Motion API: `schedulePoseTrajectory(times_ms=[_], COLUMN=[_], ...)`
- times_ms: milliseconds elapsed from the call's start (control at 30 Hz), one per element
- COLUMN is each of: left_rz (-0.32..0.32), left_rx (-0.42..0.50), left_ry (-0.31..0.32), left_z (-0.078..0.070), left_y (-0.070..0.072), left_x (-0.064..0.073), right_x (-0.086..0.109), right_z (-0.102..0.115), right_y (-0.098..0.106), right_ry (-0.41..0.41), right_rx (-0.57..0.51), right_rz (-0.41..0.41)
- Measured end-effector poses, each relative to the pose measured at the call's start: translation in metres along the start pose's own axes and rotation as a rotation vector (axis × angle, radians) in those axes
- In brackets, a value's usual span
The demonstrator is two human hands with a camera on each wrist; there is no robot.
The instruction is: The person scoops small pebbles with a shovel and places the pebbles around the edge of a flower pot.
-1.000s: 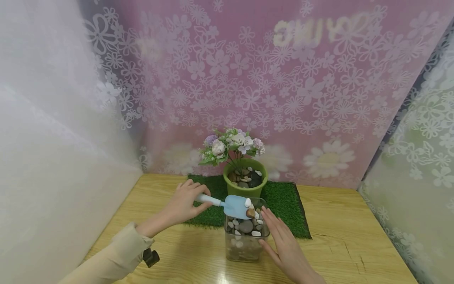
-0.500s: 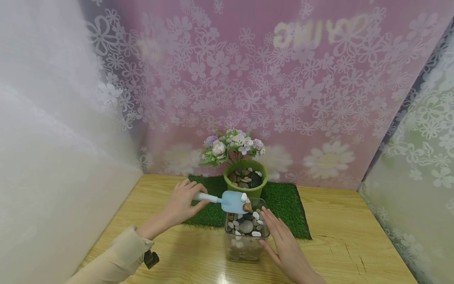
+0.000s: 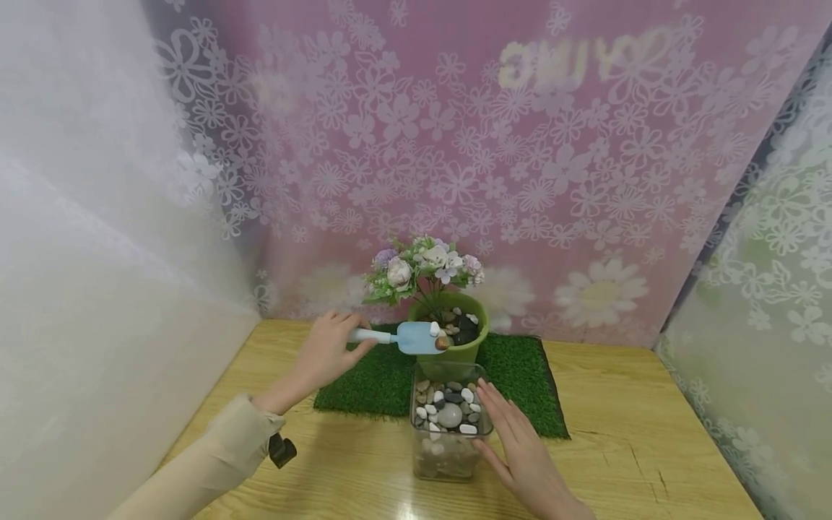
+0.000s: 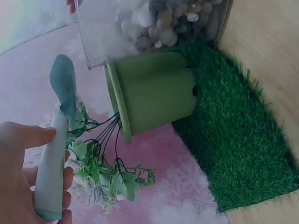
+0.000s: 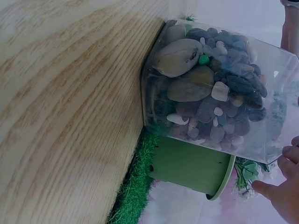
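Observation:
My left hand (image 3: 328,352) grips the white handle of a small garden trowel (image 3: 412,337), its light blue blade level. A white pebble (image 3: 435,329) and a brown pebble (image 3: 442,343) lie at the blade's tip. In the head view the blade overlaps the front left rim of a green flowerpot (image 3: 482,331); the left wrist view has the trowel (image 4: 52,158) apart from the pot (image 4: 156,95). My right hand (image 3: 520,451), fingers straight, touches the right side of a clear square container (image 3: 448,462) holding pebbles. In the right wrist view it is by the container's (image 5: 275,135) rim.
White and purple flowers (image 3: 432,263) rise from the pot, which stands on a green artificial grass mat (image 3: 520,375) behind the container. Beneath is a wooden table (image 3: 624,419). A flowered pink curtain (image 3: 422,159) hangs behind, with pale sheets at both sides.
The trowel has moved from above the clear container back and slightly left to the pot's rim, carrying the pebbles. The mat's left front edge lies farther left. My right hand has stayed in place.

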State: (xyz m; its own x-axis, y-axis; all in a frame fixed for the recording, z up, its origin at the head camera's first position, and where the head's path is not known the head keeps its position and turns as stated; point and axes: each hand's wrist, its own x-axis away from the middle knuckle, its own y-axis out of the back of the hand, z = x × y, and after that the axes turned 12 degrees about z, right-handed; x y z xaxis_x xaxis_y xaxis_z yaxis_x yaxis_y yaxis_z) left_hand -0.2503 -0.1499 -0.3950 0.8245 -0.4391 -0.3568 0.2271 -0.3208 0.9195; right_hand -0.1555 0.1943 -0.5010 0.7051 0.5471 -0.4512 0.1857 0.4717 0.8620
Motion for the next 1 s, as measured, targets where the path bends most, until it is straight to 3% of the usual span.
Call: schedulePoseTrajectory(times_ms=[267,467,633,833,1000], left_rz=[0.040,0.063,0.109,0.182,0.172], left_rx=[-0.104,-0.272,-0.441,-0.546,-0.593], left_ry=[0.062,0.058,0.062,0.087,0.098], left_z=[0.005,0.005,-0.006,-0.022,-0.028], left_y=[0.004,0.004,0.004,0.005,0.006], left_x=[-0.028,-0.050,-0.068,-0.082,-0.085], right_x=[0.000,0.001,0.001,0.001,0.001], right_z=[0.000,0.001,0.002,0.002,0.003], right_y=[0.001,0.001,0.002,0.003,0.004], right_ry=[0.003,-0.003,-0.023,-0.028,-0.032], right_rx=[-0.006,-0.010,-0.005,0.005,0.009], right_rz=[0.001,0.006,0.026,0.034,0.032])
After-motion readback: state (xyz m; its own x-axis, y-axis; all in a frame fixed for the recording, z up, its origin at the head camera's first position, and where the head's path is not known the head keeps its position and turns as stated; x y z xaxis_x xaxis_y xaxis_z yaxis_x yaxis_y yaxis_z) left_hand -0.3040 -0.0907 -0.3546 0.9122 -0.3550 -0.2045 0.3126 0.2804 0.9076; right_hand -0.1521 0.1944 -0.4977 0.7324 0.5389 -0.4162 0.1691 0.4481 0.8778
